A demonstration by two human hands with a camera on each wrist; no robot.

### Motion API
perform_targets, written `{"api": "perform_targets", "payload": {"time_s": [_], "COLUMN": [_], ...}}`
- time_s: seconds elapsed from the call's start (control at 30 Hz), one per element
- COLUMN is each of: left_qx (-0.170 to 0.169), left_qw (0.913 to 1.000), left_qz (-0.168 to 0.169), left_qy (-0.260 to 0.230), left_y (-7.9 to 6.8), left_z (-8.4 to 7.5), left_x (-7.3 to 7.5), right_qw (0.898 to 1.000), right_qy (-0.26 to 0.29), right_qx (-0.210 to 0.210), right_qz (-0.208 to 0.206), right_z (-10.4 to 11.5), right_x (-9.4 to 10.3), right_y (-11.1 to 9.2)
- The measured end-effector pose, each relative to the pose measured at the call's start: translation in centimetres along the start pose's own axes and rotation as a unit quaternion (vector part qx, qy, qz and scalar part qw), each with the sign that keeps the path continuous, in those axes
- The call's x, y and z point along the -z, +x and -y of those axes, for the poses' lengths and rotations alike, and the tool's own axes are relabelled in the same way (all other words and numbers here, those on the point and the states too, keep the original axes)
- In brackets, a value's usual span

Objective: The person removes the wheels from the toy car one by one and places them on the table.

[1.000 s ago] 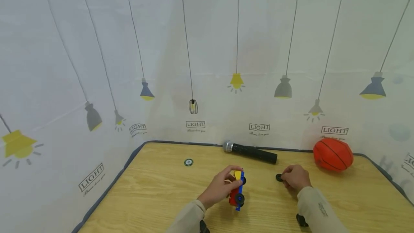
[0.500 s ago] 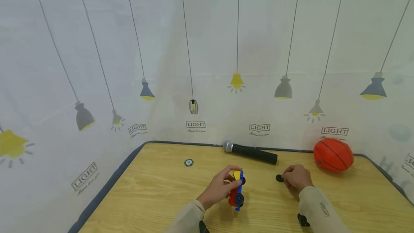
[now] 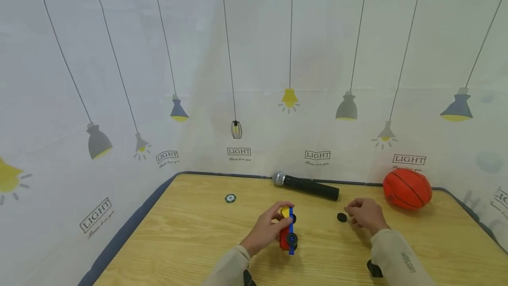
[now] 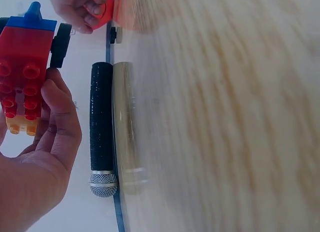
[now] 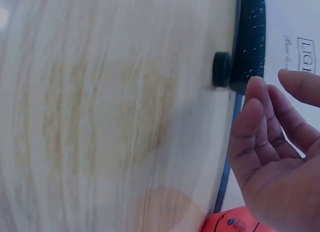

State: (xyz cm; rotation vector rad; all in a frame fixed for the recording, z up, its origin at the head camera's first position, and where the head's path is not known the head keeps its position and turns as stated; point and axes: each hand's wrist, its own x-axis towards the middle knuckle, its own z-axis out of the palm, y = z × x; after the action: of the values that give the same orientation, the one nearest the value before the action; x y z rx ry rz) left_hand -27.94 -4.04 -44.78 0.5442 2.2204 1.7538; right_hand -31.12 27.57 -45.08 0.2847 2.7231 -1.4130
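Note:
My left hand (image 3: pixel 267 227) grips a toy car (image 3: pixel 286 231) of red, yellow and blue building blocks with black wheels, held above the table and tipped on its side. In the left wrist view the studs on the red block (image 4: pixel 22 66) face the camera, and a black wheel (image 4: pixel 60 45) sits by the thumb. My right hand (image 3: pixel 367 215) hovers at a small black toy wheel (image 3: pixel 341 217) lying flat on the table. Its fingers are loosely bent with nothing between them, and a gap to the wheel (image 5: pixel 221 69) shows in the right wrist view.
A black microphone (image 3: pixel 311 187) with a silver head lies along the table's back edge. The red ball (image 3: pixel 407 189), patterned like a basketball and partly deflated, rests at the back right. A poker chip (image 3: pixel 230 198) lies left of centre on the wooden table (image 3: pixel 178 233).
My right hand has let go of the small black wheel and lifted slightly away to the right. The left hand still holds the toy car, turned slightly more upright.

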Motion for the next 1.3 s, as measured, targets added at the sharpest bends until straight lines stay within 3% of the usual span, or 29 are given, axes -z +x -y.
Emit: {"api": "perform_targets", "payload": {"time_s": [0.6,0.97,1.3], "left_qx": [0.010,0.009,0.014], "left_qw": [0.9999,0.9999,0.9997], "left_qz": [-0.007,-0.009,-0.015], "left_qy": [0.002,-0.008,-0.014], "left_y": [0.6,0.6,0.8], "left_z": [0.4,0.4,0.5], "left_x": [-0.1,-0.1,-0.3], "right_qw": [0.987,0.981,0.967], "right_qy": [0.137,0.149,0.128], "right_qx": [0.054,0.075,0.146], "right_qz": [0.059,0.103,0.167], "right_z": [5.1,6.2,6.6], "right_x": [-0.8,-1.9,-3.4], "right_y": [-3.4,-4.5,-6.0]}}
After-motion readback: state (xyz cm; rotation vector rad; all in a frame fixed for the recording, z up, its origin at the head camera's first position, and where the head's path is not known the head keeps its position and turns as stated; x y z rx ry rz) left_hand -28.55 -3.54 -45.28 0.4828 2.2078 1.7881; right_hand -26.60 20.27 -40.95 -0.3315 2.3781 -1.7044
